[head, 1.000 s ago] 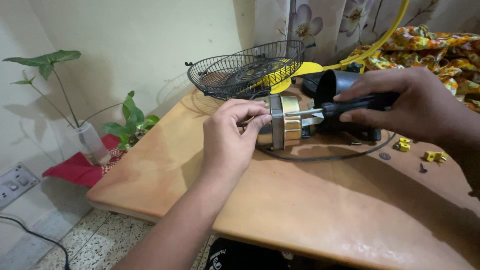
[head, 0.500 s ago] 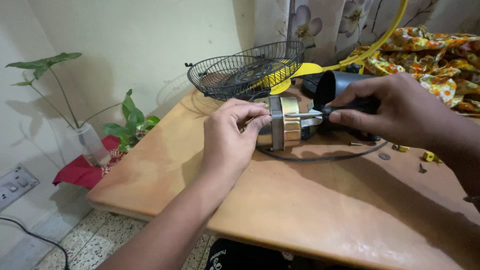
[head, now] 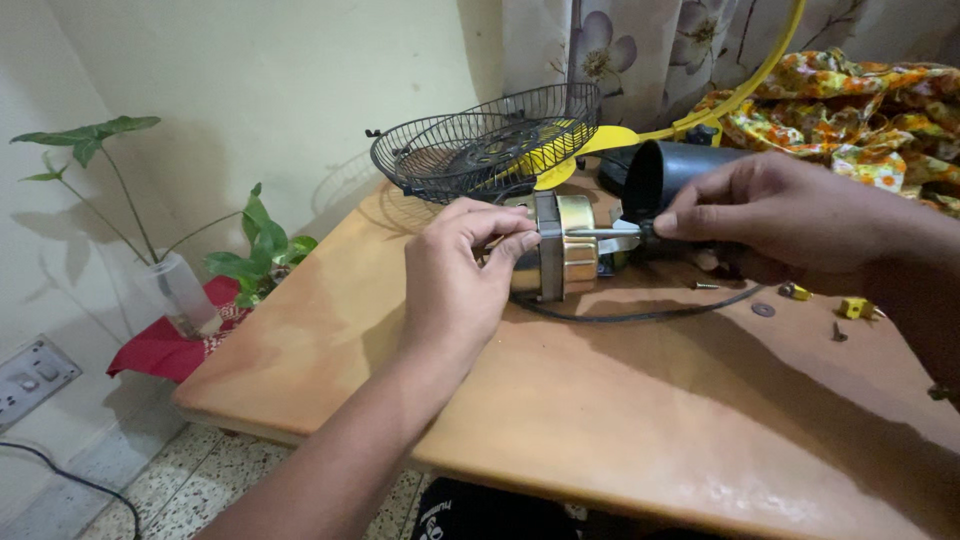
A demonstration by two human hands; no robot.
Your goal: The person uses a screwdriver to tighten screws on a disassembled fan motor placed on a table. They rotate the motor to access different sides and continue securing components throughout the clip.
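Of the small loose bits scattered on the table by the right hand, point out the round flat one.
The washer, a flat grey ring just below the black cable; the yellow pieces and the dark screw are not round.

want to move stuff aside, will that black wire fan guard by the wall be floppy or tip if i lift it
The wire fan guard is probably stiff and light for its size, being an open mesh dome. It already sits tilted on the table, so it may rock or slide if nudged.

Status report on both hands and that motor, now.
Left hand grips fan motor. Right hand holds screwdriver at it. Black cable and loose screws nearby.
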